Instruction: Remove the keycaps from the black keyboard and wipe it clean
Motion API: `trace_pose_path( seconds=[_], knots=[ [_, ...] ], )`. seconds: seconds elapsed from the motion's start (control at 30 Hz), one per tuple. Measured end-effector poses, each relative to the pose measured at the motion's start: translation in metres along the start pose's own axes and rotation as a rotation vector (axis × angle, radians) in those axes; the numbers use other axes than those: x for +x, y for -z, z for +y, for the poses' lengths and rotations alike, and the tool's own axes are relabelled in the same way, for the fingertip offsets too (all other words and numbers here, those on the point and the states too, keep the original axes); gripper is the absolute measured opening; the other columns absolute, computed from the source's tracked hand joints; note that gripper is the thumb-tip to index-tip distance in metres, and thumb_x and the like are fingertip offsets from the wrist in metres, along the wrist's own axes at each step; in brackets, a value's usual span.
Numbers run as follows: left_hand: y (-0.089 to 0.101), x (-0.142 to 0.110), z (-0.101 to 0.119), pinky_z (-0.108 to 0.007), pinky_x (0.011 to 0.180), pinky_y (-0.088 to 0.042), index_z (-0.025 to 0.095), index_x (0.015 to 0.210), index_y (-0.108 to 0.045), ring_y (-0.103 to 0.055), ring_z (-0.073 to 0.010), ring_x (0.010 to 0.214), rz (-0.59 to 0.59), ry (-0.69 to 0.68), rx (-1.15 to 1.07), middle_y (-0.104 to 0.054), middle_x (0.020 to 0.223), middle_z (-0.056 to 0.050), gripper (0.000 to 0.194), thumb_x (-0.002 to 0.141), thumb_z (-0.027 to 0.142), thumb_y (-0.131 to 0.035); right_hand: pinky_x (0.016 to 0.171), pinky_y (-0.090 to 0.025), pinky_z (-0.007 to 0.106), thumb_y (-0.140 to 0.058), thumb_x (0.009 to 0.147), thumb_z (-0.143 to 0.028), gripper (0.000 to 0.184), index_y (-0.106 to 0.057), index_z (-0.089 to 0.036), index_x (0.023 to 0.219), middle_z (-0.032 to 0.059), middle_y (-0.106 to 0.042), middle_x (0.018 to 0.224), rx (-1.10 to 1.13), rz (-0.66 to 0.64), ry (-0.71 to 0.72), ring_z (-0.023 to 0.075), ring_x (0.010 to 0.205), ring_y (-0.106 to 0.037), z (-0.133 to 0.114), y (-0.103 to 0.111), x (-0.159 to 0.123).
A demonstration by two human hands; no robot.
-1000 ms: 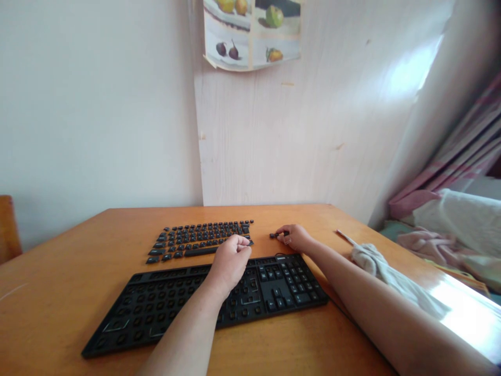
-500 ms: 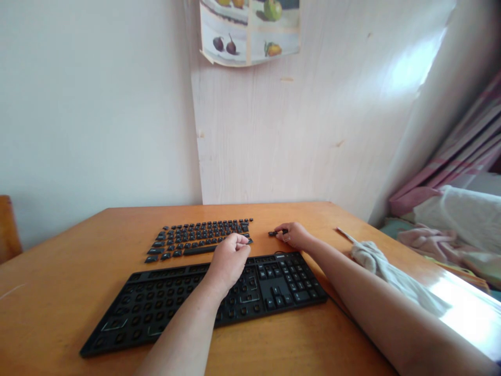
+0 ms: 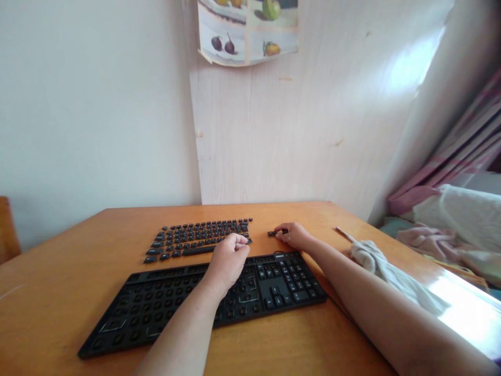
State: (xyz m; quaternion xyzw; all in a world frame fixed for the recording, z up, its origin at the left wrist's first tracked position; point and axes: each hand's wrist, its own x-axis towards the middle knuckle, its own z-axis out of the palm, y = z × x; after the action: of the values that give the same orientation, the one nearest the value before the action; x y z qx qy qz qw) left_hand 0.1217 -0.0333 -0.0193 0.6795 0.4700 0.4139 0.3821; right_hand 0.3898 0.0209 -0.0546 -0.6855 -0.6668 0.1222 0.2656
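Note:
A black keyboard (image 3: 188, 292) lies across the table, its left and middle part stripped of keycaps, with keys still on its right side. Over its back edge hovers my left hand (image 3: 231, 258), fingers curled together; whether anything is in them is hidden. Rows of loose black keycaps (image 3: 203, 231) lie behind the keyboard, just beyond that hand. My right hand (image 3: 294, 235), wearing a ring, rests on the table behind the keyboard's right end. Its fingertips are closed on a small black keycap (image 3: 284, 231), beside another loose keycap at their left.
On the right, a thin stick-like tool (image 3: 344, 234) lies by a crumpled grey cloth (image 3: 371, 256). The keyboard's cable (image 3: 352, 319) runs under my right forearm. A wall with a fruit picture (image 3: 248, 36) stands behind the wooden table (image 3: 50, 308).
The view has shifted very slightly. Both hands, the keyboard and the keycaps keep their places.

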Motion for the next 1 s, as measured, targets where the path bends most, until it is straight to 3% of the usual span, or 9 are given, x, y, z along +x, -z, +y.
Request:
trace_pose_path(
  seconds=[1.0],
  knots=[
    [-0.0002, 0.0016, -0.0031, -0.029, 0.072, -0.046, 0.017, 0.090, -0.064, -0.063, -0.0181, 0.076, -0.003, -0.003, -0.030, -0.069, 0.080, -0.005, 0.022, 0.072, 0.030, -0.061, 0.054, -0.037, 0.022, -0.059, 0.074, -0.028, 0.031, -0.075, -0.018, 0.099, 0.0033, -0.071, 0.076, 0.010, 0.004, -0.008, 0.0123, 0.061, -0.055, -0.0022, 0.0015, -0.0035]
  ],
)
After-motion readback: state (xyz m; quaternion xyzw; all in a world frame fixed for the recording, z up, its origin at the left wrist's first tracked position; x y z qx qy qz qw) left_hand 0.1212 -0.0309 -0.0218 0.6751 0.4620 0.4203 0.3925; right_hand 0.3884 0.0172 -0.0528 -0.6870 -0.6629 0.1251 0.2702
